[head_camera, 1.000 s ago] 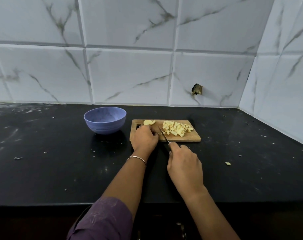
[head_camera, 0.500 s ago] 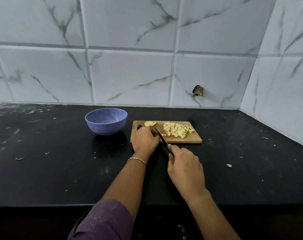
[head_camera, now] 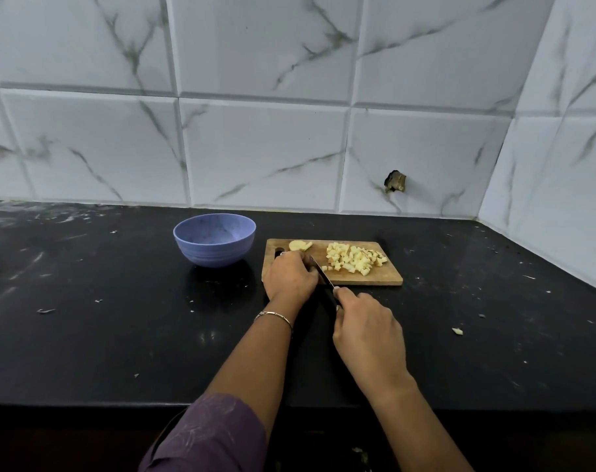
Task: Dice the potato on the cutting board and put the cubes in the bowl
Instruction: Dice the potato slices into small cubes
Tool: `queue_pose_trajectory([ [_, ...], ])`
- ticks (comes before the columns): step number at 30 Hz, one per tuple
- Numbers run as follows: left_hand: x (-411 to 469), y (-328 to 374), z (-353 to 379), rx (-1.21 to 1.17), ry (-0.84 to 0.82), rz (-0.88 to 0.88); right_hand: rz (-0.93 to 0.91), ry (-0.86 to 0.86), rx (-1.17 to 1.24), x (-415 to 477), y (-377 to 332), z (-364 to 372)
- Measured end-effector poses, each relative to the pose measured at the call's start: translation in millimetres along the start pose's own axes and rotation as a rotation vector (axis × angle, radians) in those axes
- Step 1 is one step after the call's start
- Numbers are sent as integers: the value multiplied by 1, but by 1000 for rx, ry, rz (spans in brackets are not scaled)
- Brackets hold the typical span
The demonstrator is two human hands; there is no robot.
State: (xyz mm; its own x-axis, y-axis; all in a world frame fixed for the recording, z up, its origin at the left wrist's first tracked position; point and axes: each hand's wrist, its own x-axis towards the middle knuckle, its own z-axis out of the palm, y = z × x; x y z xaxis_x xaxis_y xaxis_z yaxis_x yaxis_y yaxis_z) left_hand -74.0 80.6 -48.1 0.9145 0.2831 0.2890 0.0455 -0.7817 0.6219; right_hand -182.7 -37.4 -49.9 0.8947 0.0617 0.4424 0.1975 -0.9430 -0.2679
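Since a second ago the knife (head_camera: 322, 272) has tilted against the left hand (head_camera: 289, 275), whose curled fingers apparently pin a hidden potato strip at the near-left of the cutting board (head_camera: 358, 281), knuckles guiding the blade. The right hand (head_camera: 366, 330) grips the handle; cubes (head_camera: 356, 261) heap board-right, with the bowl (head_camera: 215, 255) just left.

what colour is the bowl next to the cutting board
The bowl is a muted blue-purple; it shows in the head view.

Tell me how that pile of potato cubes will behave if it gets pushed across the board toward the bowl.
The potato cubes are loose and separate, so they would probably scatter rather than slide together. Flat faces suggest little rolling. Freshly cut, they may cling damply to the cutting board.
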Motion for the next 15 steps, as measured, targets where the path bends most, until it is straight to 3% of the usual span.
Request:
queue_pose_trajectory([
  [15, -4, 3, 0, 47, 3, 75, 37, 10, 59, 6, 11, -6],
])
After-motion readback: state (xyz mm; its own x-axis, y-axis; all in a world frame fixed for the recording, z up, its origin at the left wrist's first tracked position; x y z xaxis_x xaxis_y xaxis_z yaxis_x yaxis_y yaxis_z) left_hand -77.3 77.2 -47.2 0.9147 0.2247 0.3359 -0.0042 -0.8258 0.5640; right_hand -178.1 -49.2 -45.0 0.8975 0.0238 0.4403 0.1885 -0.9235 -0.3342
